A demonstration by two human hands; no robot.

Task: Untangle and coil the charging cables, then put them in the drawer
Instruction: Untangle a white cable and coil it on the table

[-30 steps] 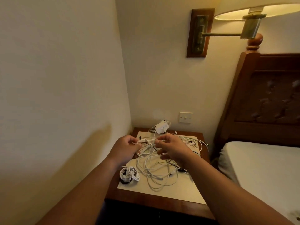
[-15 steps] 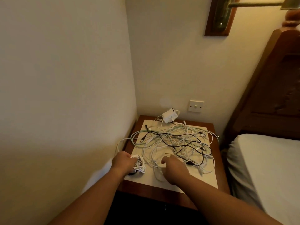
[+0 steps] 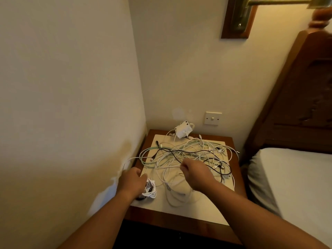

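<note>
A tangle of white, pale green and black charging cables [image 3: 190, 153] lies spread over a white mat [image 3: 181, 210] on the wooden nightstand [image 3: 238, 178]. My left hand [image 3: 132, 180] grips a small coiled white cable [image 3: 150, 192] at the mat's front left corner. My right hand [image 3: 195, 175] is over the middle of the tangle, fingers curled, pinching a white cable [image 3: 167, 166] that runs taut to its left. A white charger block [image 3: 183, 131] sits at the back edge. The drawer front below is dark and hidden.
The nightstand stands in a corner, walls close on the left and behind. A wall switch [image 3: 212, 118] is above its back edge. A bed [image 3: 294, 186] with a wooden headboard [image 3: 296, 90] flanks its right. One white cable loop [image 3: 130, 159] hangs over the left edge.
Both hands came down from holding cables in the air. My left hand settled on the small coil; my right hand then reached further into the tangle and pinched a white cable.
</note>
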